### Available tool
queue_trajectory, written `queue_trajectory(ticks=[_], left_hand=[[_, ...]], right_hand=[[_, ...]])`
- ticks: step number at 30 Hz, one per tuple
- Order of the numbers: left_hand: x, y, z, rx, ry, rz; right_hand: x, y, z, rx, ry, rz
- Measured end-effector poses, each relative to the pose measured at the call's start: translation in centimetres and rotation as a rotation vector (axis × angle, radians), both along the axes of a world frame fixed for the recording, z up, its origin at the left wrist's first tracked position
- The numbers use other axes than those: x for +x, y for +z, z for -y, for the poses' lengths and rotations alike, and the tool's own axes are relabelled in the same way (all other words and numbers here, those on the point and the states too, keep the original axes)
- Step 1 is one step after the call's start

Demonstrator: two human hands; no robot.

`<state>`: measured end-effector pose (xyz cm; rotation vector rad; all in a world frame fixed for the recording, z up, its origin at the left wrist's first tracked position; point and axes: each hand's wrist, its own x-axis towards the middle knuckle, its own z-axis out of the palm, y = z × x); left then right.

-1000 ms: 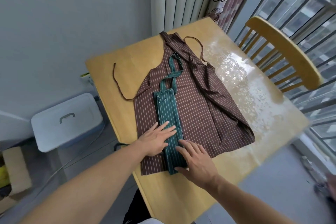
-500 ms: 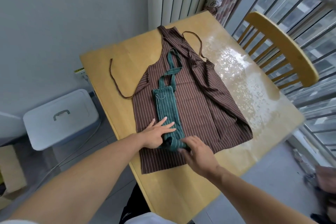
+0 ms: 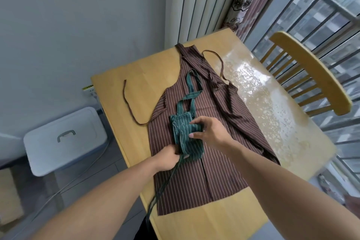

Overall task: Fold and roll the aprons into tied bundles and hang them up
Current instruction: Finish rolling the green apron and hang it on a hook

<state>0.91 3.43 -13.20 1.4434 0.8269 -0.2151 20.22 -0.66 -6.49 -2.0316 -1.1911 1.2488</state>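
Note:
A green striped apron (image 3: pixel 185 138), folded narrow and doubled over, lies on a brown striped apron (image 3: pixel 196 165) spread flat on the wooden table (image 3: pixel 124 107). My right hand (image 3: pixel 209 131) grips the folded green bundle from the right, thumb below and fingers over its top. My left hand (image 3: pixel 167 159) holds the bundle's near left edge, where a green tie string (image 3: pixel 161 193) trails down off the table. The green neck strap (image 3: pixel 191 91) lies loose beyond the bundle.
A brown tie string (image 3: pixel 128 107) curls on the table's left part. A yellow wooden chair (image 3: pixel 309 76) stands at the right by the balcony railing. A white lidded storage box (image 3: pixel 64 138) sits on the floor at the left. Curtains hang behind the table.
The long green strip has been folded up from its near end into a short bundle. Both hands moved up the apron and went from pressing flat to gripping it.

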Motion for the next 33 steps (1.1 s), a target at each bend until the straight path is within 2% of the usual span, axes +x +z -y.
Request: queue_trajectory(ticks=[3,6,9,12,15,17,20,23,27,31,33], left_hand=[[0.3,-0.6,-1.6,-0.076,0.07,-0.047],[0.2,-1.0,-2.4,-0.09,0.115,-0.069],[0.2,-1.7,-3.3,-0.136,0.136,-0.11],[0.0,-2.1,-4.1,-0.187,0.142,-0.156],[-0.1,-1.6,-4.5,-0.386,0.311,-0.109],[0.2,-2.0,-4.7,-0.435,0.358,-0.15],[0.9,-2.1,-4.3,-0.308,0.319,-0.14],[1.5,-2.2,-3.6,-0.258,0.392,-0.132],[1.9,-2.9,-3.1,-0.146,0.491,-0.165],[2.4,-2.8,-3.2,0.003,0.511,-0.229],[2.3,-2.8,-3.5,0.077,0.514,-0.282]], right_hand=[[0.3,-1.7,-2.0,-0.032,-0.099,-0.048],[0.9,-3.3,-2.4,-0.15,-0.207,-0.021],[1.2,-5.4,-3.1,-0.195,-0.372,-0.103],[0.9,-6.4,-3.8,-0.203,-0.406,-0.087],[0.7,-6.8,-3.9,-0.182,-0.397,-0.055],[0.5,-6.9,-3.7,-0.164,-0.413,-0.069],[0.5,-7.2,-3.4,-0.127,-0.414,-0.11],[0.2,-7.7,-2.9,-0.041,-0.387,-0.122],[-0.3,-7.9,-2.7,0.042,-0.322,0.009],[-0.6,-7.4,-3.3,-0.039,-0.27,0.1],[-0.6,-7.0,-2.6,0.031,-0.167,0.294]])
